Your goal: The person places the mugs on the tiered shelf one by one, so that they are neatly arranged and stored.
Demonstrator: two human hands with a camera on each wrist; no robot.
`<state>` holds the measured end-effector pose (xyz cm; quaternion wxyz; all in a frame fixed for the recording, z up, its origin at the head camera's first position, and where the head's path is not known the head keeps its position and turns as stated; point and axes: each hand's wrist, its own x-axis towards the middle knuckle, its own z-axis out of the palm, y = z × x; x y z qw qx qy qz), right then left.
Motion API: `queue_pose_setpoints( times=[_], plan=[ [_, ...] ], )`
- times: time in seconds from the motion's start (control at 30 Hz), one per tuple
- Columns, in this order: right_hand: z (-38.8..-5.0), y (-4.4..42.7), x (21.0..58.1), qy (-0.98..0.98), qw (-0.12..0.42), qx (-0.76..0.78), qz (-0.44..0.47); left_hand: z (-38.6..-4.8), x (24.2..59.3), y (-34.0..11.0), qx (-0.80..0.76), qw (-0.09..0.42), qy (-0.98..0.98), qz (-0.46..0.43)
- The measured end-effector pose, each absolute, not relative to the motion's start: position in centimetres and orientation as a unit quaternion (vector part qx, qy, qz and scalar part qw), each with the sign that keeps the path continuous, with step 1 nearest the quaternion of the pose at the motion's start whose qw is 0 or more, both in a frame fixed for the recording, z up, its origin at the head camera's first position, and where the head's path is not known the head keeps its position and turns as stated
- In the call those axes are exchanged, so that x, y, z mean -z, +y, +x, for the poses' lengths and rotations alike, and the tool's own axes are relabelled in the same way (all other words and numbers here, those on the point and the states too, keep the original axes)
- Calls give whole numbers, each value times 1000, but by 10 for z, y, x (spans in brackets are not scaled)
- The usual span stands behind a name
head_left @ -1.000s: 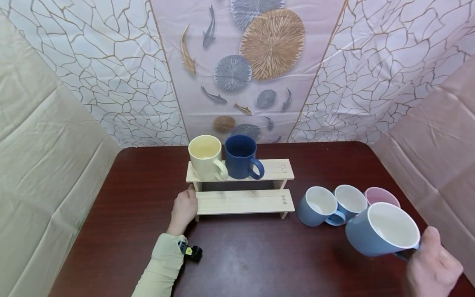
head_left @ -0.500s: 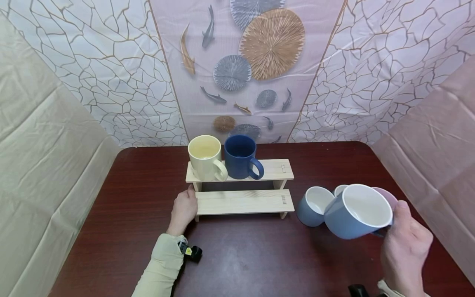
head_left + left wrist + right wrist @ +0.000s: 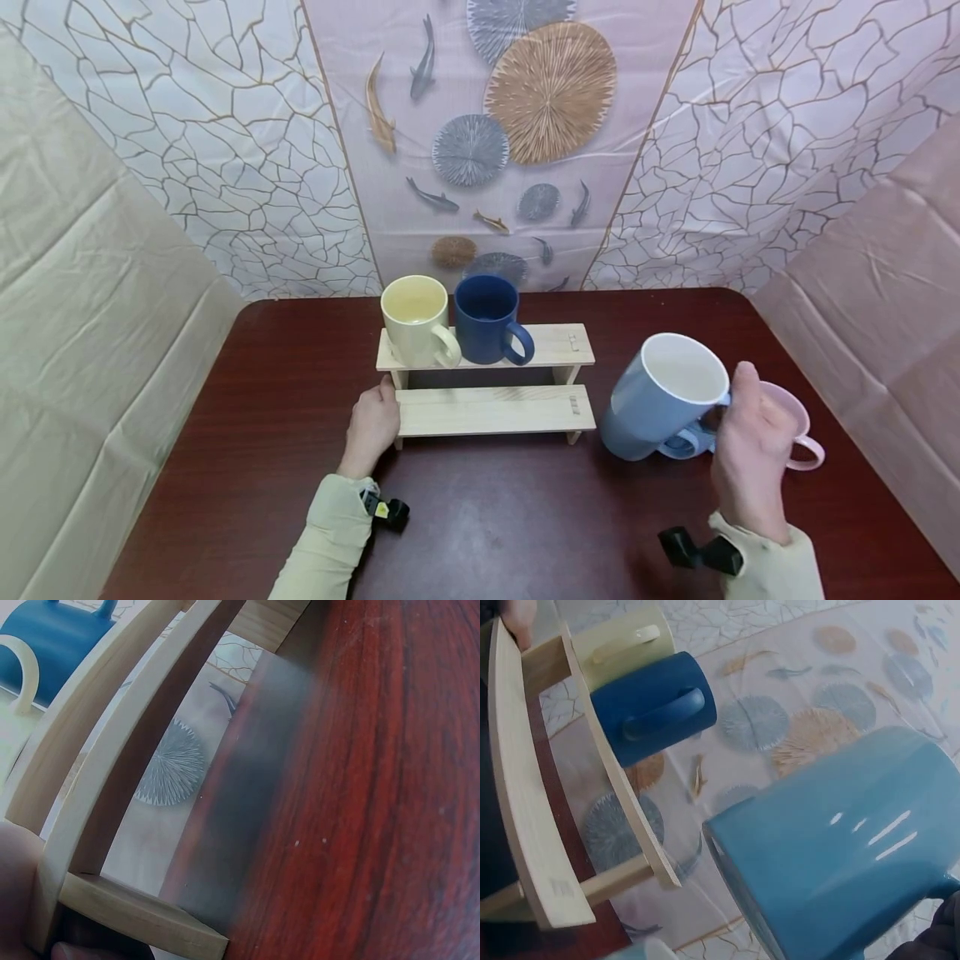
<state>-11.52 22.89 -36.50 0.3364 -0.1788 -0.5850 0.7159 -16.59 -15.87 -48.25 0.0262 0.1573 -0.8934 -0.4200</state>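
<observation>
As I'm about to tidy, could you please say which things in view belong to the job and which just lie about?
Probably in the job:
light blue mug, in the right hand
wooden stand, held by the left hand
yellow mug and dark blue mug on the stand
perhaps pink mug, half-hidden light blue mug

Apparently just about:
patterned backdrop
black wrist devices

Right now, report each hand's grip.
Left hand: closed, holding the wooden rack at its left end.
Right hand: closed, holding a light blue mug by its handle.
</observation>
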Motion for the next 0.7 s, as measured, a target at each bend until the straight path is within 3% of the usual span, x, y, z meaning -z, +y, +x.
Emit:
queue_pose_setpoints(
  times=[0.37,0.7],
  plan=[
    [-140,201,363,-637,266,-697,-194,-167,482,-157,428,20,-888,163],
    [-152,184,366,-657,249,-694,-157,-166,482,-158,427,25,-889,161]
  ],
)
